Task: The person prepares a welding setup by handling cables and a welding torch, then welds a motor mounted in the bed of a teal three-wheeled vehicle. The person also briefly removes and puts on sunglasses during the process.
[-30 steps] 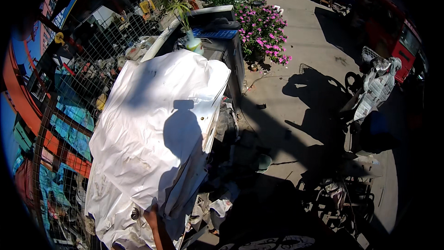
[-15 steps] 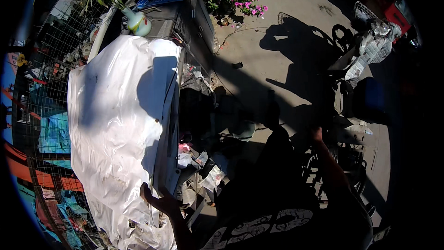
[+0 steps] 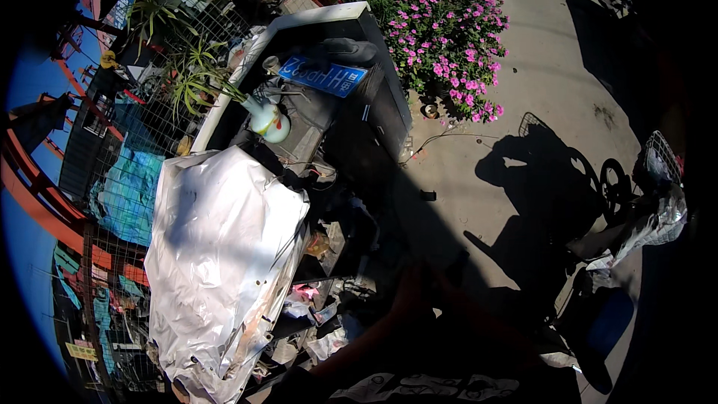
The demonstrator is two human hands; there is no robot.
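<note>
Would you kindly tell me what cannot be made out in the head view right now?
In the head view:
Left hand and right hand: deep shadow hides their fingers and anything they may hold.
White sheet: it hides what lies beneath; the picture's lower edge cuts off its near end.
Blue object at right: dark shadow obscures its kind.

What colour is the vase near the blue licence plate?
The vase is pale mint green with a red patch; the head view shows it best.
</note>
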